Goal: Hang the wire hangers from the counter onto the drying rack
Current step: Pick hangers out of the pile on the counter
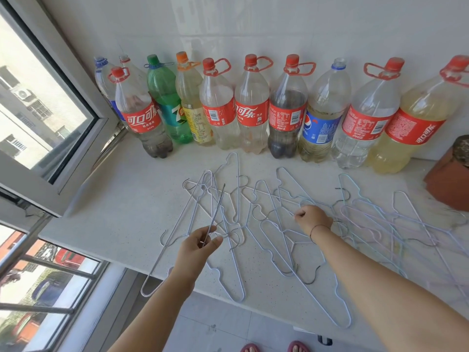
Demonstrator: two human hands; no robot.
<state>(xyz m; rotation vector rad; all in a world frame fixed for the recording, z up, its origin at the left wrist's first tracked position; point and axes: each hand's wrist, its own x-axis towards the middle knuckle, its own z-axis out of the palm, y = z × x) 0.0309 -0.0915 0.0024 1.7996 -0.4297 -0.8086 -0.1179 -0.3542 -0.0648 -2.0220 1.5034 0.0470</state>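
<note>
— What is the surface like?

— A white speckled tabletop runs into a corner, with a white tiled wall behind it. An open window stands at the left, and buildings show through the glass.

— And against the wall?

— A row of big plastic bottles stands there, mostly red-capped, some with cloudy yellow liquid and some dark. A terracotta pot sits at the right edge.

— Where are the hangers?

— The wire hangers lie spread and crossed over the tabletop in front of the bottles. A few poke past its front edge, over the pale floor tiles.

— The hands?

— The left hand pinches one hanger between thumb and fingertips. It is lifted off the pile and seen nearly edge-on. The right hand is curled knuckles-up on the middle of the pile. It seems to grip a wire there, though the fingers hide which one.
</note>
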